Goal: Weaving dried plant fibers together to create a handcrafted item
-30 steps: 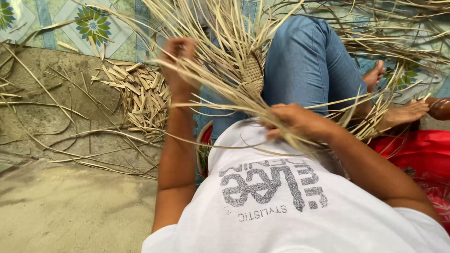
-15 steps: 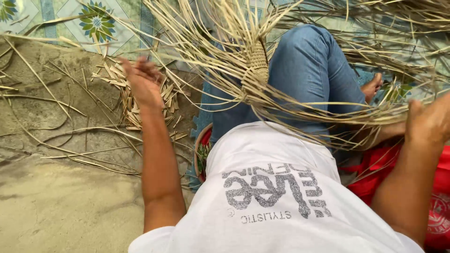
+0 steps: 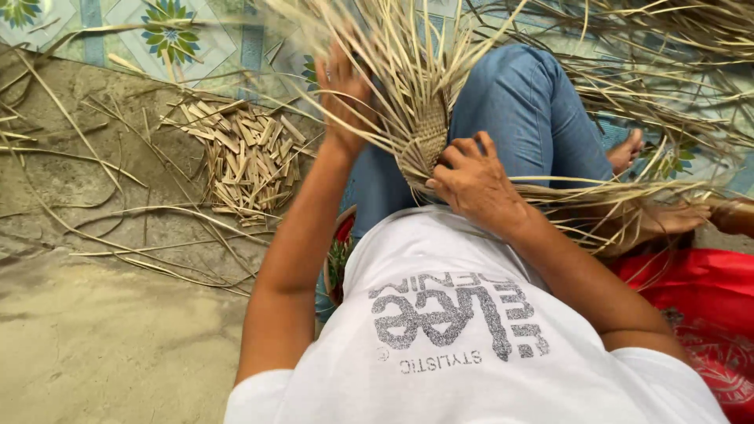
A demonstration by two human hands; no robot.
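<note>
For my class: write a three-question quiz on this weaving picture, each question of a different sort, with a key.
1. True or false: the right hand rests on the woven piece.
2. Where does the pile of cut strips lie? A in the lap; B on the floor at the left; C on the red cloth.
3. What does the left hand touch?

Key: 1 true; 2 B; 3 the loose strips fanning out of the woven piece.
</note>
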